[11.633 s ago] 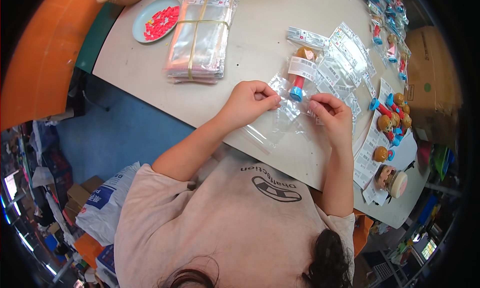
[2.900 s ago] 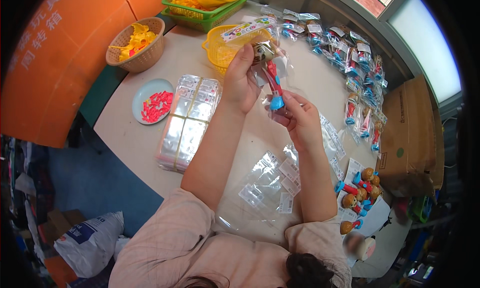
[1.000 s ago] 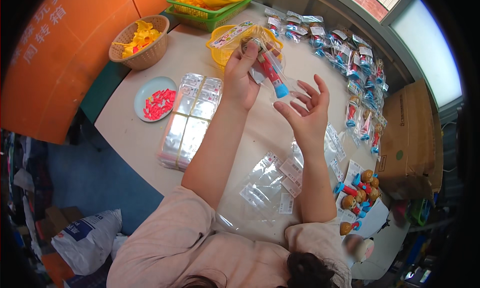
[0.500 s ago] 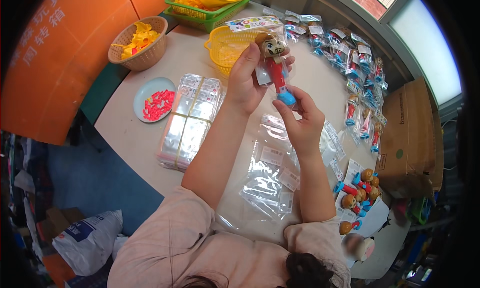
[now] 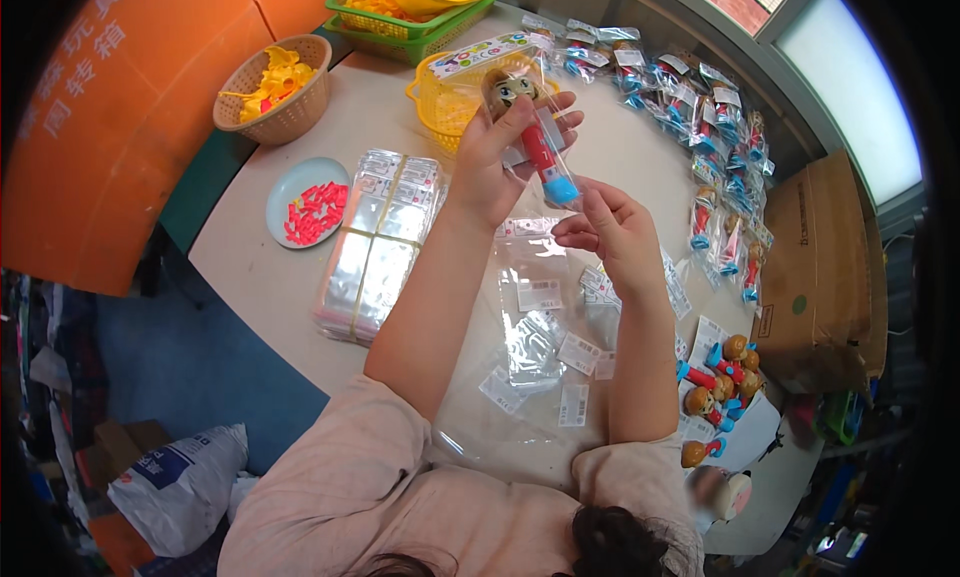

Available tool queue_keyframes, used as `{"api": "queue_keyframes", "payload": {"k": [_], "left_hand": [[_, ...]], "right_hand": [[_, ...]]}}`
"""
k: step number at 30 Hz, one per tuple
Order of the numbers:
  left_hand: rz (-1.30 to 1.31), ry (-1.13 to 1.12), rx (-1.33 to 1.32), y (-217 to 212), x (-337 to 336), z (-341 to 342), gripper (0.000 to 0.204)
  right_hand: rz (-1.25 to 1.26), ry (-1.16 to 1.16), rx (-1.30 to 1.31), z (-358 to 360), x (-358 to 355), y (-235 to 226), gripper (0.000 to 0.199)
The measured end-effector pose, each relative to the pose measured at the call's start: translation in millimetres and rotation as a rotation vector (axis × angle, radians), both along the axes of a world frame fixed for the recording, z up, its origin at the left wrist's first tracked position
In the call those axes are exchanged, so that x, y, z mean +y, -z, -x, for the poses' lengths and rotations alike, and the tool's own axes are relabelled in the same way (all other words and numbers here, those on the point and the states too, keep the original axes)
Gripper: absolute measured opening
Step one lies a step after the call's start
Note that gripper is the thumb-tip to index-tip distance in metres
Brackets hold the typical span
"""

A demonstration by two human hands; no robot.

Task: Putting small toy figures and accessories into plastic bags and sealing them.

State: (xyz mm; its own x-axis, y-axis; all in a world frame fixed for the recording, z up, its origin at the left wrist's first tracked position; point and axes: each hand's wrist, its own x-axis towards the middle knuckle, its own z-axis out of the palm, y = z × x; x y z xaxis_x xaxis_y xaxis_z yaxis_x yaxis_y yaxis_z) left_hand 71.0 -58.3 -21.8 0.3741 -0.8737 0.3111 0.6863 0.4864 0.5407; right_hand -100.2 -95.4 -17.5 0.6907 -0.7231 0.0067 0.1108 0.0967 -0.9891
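Observation:
In my left hand [image 5: 500,162], above the middle of the table, is a toy figure dispenser [image 5: 542,155] inside a clear plastic bag [image 5: 566,127]. The figure has a brown-haired head, a red stem and a blue foot, and it tilts with its head up to the left. My left thumb presses on it just below the face. My right hand [image 5: 625,237] is at the foot end, its fingertips closed at the lower edge of the bag. A coloured header card [image 5: 478,55] tops the bag. Flat clear bags and barcode labels [image 5: 540,295] lie beneath my hands.
A banded stack of clear bags [image 5: 375,247] lies left of my forearm, beside a plate of pink pieces [image 5: 318,215]. Baskets [image 5: 275,122] stand behind. Bagged toys [image 5: 700,127] line the far right edge, near a cardboard box [image 5: 820,277]. Loose toys [image 5: 715,402] lie at the right.
The bagged toy has moved slightly left and tilted more. My right hand has slid from the blue foot down to the bag's lower edge.

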Motion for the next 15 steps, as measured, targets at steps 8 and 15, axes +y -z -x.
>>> {"api": "queue_keyframes", "payload": {"k": [8,15], "left_hand": [[0.049,0.043,0.076,6,-2,-9,0.049],[0.022,0.052,0.131,10,-5,-6,0.047]], "right_hand": [[-0.058,0.143,0.032,11,-8,-5,0.027],[-0.478,0.063,-0.121,6,-6,-10,0.042]]}}
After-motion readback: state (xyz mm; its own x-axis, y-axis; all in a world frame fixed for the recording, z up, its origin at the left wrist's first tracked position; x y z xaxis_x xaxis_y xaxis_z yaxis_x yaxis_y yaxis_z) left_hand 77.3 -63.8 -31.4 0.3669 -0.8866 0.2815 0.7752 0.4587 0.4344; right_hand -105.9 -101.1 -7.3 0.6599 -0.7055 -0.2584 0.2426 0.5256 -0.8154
